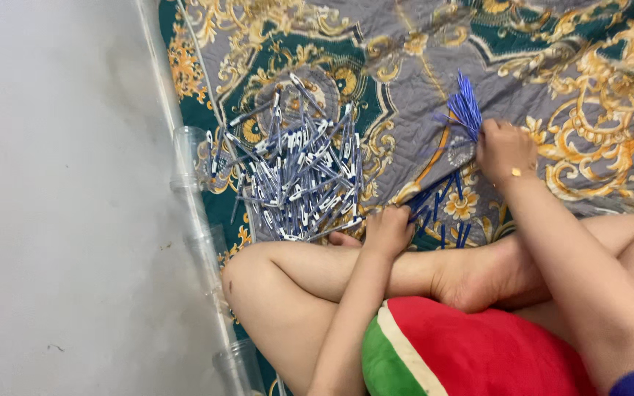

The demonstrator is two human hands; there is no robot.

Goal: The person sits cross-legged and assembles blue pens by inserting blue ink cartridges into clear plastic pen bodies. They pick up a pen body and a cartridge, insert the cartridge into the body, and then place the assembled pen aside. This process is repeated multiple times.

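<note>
Right now my right hand (505, 149), right of centre in the frame, is closed around a bunch of blue refills (467, 105), which fan out up and to the left from my fist. My left hand (389, 229), low in the middle, has its fingers curled down onto a few loose refills (434, 199) lying on the blanket (588, 88); whether it actually pinches one, I cannot tell from this angle.

These refills look thin, light and a bit springy, so I judge they bend if squeezed hard and slide easily against each other. Holding the bunch near its lower end, as I do, lets the tips splay; a grip closer to the middle would likely keep them straighter.

Further left, at centre left of the frame, lies a heap of pen barrels (299, 172), white and blue, spread over the patterned cloth. My crossed legs (310, 268) fill the lower frame, with a red and green cushion (464, 352) at the bottom. Clear cups (188, 158) stand along the blanket's left edge, beside the grey floor (60, 205).
</note>
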